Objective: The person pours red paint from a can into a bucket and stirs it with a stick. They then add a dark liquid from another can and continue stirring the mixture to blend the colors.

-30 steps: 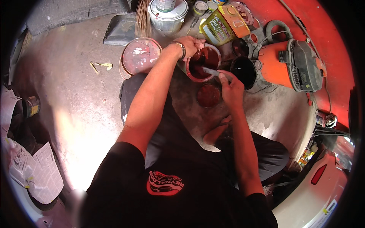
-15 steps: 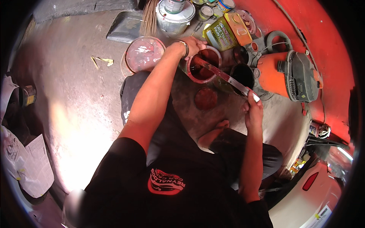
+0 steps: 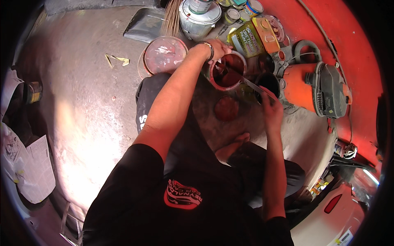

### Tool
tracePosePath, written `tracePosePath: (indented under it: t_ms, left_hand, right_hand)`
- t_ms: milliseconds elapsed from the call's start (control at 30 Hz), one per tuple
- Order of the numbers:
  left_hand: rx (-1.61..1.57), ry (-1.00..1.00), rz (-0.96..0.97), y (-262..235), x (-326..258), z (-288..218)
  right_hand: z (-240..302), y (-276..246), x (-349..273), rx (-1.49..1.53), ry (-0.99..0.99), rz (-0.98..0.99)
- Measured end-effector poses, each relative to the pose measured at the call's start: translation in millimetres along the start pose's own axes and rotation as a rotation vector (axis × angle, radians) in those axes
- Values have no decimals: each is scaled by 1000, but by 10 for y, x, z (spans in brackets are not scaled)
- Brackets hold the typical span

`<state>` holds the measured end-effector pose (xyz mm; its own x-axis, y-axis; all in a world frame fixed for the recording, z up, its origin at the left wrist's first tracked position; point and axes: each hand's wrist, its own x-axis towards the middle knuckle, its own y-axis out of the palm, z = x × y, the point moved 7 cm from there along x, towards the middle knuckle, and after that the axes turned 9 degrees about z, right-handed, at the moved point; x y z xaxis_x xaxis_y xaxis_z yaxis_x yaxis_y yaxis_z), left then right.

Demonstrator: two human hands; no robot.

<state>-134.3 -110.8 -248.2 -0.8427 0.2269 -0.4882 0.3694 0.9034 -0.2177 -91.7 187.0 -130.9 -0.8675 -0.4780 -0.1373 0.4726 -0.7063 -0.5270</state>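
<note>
My left hand [image 3: 218, 49] is closed on the far-left rim of an open can of red paint [image 3: 245, 69]. In my right hand [image 3: 271, 107] is one end of a flat, thin stir stick [image 3: 252, 85]. Its other end slants over the near-right rim and down into the dark red paint, where its tip is hidden. On the floor just in front of the can lies a round red disc [image 3: 226, 108], perhaps a lid or a paint mark. An open dark container [image 3: 269, 84] stands close to the right of the can, next to my right hand.
A pail with a paint-smeared lid [image 3: 165, 55] stands left of my left forearm. Beyond lie a dustpan [image 3: 144, 25], a broom [image 3: 170, 18], a silver can [image 3: 197, 28] and a yellow-green rectangular tin [image 3: 248, 39]. An orange-and-black machine [image 3: 301, 86] sits at right by a red panel [image 3: 353, 37].
The stick, lifted and lying across the can's opening before, now dips into the paint. My right hand has moved slightly with it; my left stays at the rim. The whole view shifted slightly.
</note>
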Motion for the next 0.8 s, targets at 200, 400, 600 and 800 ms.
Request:
tracePosePath:
  t_ms: [200, 400, 600, 800]
  left_hand:
    - [58, 8, 35, -4, -111, -85]
    - [57, -27, 20, -19, -135, -79]
    - [47, 3, 65, 66, -138, -127]
    - [19, -55, 32, 30, -210, -112]
  right_hand:
    - [678, 733, 424, -484, -504, 92]
    - [522, 904, 162, -555, -459, 231]
    - [619, 671, 253, -567, -426, 105]
    - [448, 730, 207, -472, -335, 200]
